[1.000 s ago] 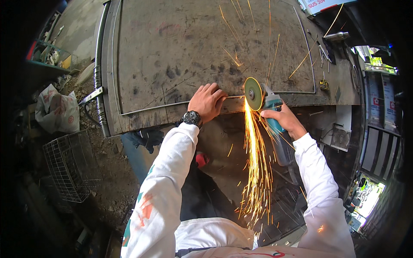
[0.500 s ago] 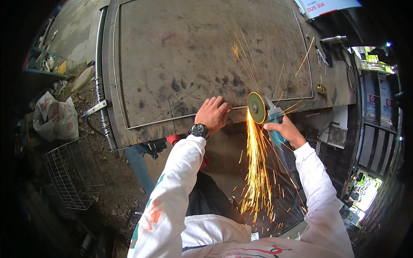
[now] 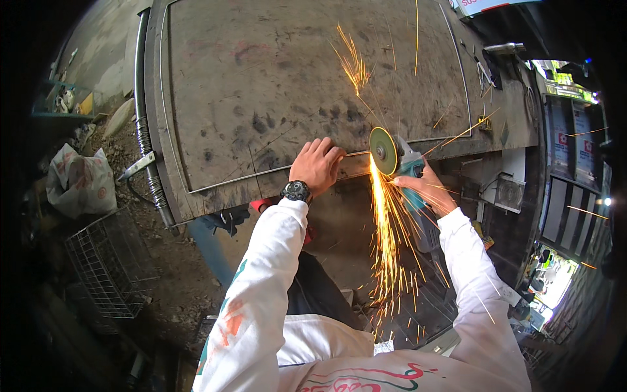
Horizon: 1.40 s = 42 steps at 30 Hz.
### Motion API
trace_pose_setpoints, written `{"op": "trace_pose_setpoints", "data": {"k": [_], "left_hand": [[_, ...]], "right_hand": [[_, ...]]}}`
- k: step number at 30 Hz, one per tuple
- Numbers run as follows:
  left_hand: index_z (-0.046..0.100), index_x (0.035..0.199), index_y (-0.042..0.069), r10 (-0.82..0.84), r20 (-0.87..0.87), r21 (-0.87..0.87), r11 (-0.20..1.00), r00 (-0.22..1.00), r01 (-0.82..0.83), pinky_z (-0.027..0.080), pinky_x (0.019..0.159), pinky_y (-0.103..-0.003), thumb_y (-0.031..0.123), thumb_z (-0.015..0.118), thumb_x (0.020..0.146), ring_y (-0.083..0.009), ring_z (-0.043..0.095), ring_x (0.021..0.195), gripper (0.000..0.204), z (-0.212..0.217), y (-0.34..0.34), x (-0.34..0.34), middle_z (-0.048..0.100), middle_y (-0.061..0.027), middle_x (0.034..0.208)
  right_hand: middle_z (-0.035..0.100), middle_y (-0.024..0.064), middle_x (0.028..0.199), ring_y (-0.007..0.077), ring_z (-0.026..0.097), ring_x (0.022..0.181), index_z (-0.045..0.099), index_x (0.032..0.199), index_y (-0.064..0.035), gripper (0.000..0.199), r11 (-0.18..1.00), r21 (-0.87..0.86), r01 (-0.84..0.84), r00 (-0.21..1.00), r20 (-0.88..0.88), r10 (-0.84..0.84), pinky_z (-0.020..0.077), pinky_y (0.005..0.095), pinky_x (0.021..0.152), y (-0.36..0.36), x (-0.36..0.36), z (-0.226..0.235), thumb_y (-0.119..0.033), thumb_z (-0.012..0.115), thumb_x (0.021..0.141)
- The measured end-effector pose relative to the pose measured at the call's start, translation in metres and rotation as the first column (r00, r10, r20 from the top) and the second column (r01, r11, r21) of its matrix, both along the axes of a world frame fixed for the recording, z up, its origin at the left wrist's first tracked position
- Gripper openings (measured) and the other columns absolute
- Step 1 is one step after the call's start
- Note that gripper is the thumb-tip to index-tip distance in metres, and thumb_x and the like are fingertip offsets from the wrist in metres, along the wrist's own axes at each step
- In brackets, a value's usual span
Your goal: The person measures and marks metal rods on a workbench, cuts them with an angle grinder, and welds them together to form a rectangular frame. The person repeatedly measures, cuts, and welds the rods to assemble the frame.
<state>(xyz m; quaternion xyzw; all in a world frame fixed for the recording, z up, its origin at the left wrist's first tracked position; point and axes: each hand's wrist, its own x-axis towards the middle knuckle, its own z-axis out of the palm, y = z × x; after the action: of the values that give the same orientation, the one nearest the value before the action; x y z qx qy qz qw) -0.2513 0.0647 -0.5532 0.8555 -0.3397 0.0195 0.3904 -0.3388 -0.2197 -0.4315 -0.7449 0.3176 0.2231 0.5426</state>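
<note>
A thin metal frame (image 3: 238, 179) lies on the dark, stained workbench (image 3: 274, 85), its near side running along the front edge. My left hand (image 3: 318, 163), with a black watch on the wrist, bears down on that near side, fingers closed over it. My right hand (image 3: 428, 188) is wrapped round a teal angle grinder (image 3: 413, 167) just to the right. Its upright disc (image 3: 383, 151) meets the frame at the bench edge. A dense stream of orange sparks (image 3: 385, 235) pours down toward my legs, and a smaller burst flies over the bench.
A tape measure (image 3: 484, 123) and hand tools (image 3: 484, 77) lie at the bench's right. A metal pipe (image 3: 142, 98) with a clamp runs along its left side. On the floor at left are a white sack (image 3: 80, 179) and a wire basket (image 3: 108, 268).
The whole view has shifted slightly, with bench and hands sitting a little higher and farther left in the picture. The spark burst above the bench has grown. Both hands keep their holds.
</note>
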Motion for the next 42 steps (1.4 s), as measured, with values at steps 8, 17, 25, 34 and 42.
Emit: {"op": "trace_pose_setpoints", "data": {"k": [8, 17, 25, 34, 42], "left_hand": [[0.072, 0.105, 0.017, 0.021, 0.033, -0.009, 1.000, 0.999, -0.020, 0.047, 0.082, -0.039, 0.019, 0.068, 0.097, -0.0268, 0.059, 0.092, 0.009, 0.005, 0.000, 0.000, 0.059, -0.0049, 0.095], [0.071, 0.107, 0.017, -0.002, 0.015, 0.041, 0.999, 1.000, 0.001, 0.047, 0.085, -0.039, 0.020, 0.067, 0.098, -0.0268, 0.060, 0.095, 0.010, 0.003, -0.001, 0.002, 0.060, -0.0047, 0.099], [0.071, 0.107, 0.017, 0.002, 0.020, 0.033, 0.999, 1.000, -0.003, 0.047, 0.084, -0.040, 0.020, 0.066, 0.099, -0.0272, 0.059, 0.094, 0.010, 0.006, -0.001, 0.001, 0.059, -0.0053, 0.098], [0.072, 0.110, 0.016, -0.004, 0.034, 0.062, 0.998, 0.999, 0.002, 0.047, 0.085, -0.039, 0.023, 0.067, 0.100, -0.0269, 0.059, 0.096, 0.014, 0.003, 0.000, 0.001, 0.060, -0.0051, 0.100], [0.071, 0.110, 0.013, -0.002, 0.046, 0.086, 0.996, 0.999, -0.002, 0.046, 0.089, -0.041, 0.026, 0.068, 0.099, -0.0292, 0.059, 0.101, 0.017, 0.007, -0.001, 0.000, 0.061, -0.0070, 0.104]], "right_hand": [[0.066, 0.0110, 0.115, 0.0214, 0.067, 0.101, 0.044, 0.143, -0.0004, 0.091, 0.994, -0.104, 0.014, 1.000, -0.014, -0.015, 0.0570, 0.0368, 0.088, 0.019, 0.003, 0.010, -0.029, 0.093, 0.072], [0.063, 0.0127, 0.111, 0.0227, 0.068, 0.088, 0.041, 0.146, -0.0028, 0.092, 0.998, -0.057, 0.000, 0.999, -0.042, -0.003, 0.0591, 0.0385, 0.075, 0.007, -0.016, 0.003, -0.025, 0.092, 0.073], [0.069, 0.0122, 0.123, 0.0210, 0.069, 0.104, 0.044, 0.145, 0.0019, 0.090, 0.996, -0.060, -0.069, 0.993, -0.095, 0.063, 0.0547, 0.0347, 0.095, 0.014, 0.014, 0.020, -0.027, 0.093, 0.075], [0.069, 0.0117, 0.114, 0.0212, 0.068, 0.099, 0.047, 0.144, -0.0008, 0.090, 0.996, -0.071, -0.060, 0.991, -0.121, 0.051, 0.0568, 0.0357, 0.091, 0.011, 0.015, 0.026, -0.030, 0.093, 0.072], [0.063, 0.0104, 0.103, 0.0199, 0.069, 0.078, 0.045, 0.138, -0.0045, 0.081, 0.993, 0.022, 0.114, 0.992, -0.061, -0.113, 0.0612, 0.0374, 0.068, 0.016, 0.003, 0.049, -0.025, 0.092, 0.074]]}}
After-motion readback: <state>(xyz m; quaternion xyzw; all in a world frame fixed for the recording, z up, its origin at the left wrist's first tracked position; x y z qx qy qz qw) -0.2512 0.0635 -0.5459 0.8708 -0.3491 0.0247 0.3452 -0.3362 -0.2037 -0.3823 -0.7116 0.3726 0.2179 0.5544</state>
